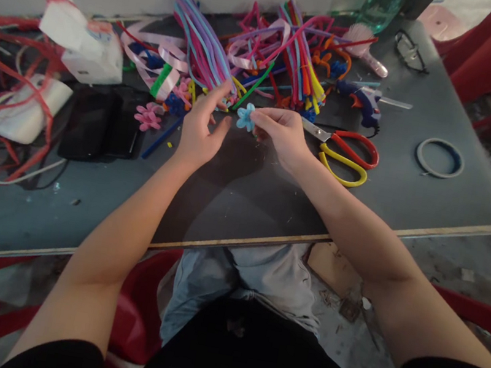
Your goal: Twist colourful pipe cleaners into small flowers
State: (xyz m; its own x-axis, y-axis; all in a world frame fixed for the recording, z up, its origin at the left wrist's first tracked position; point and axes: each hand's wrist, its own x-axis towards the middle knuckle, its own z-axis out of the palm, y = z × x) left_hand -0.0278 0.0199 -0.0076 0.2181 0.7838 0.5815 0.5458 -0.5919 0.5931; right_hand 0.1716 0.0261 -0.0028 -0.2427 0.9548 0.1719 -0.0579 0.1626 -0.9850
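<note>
A light-blue pipe-cleaner flower (246, 116) is pinched by the right hand (279, 132), just beside the left hand (202, 130), which is held with thumb and fingers apart, nothing seen gripped. Its petals could be flattened by too hard a pinch. Scissors (326, 137) are seen just right of the right hand and could be knocked by an outward swing of its wrist. Beyond the left hand, pastel pipe cleaners (203, 47) are bundled.
</note>
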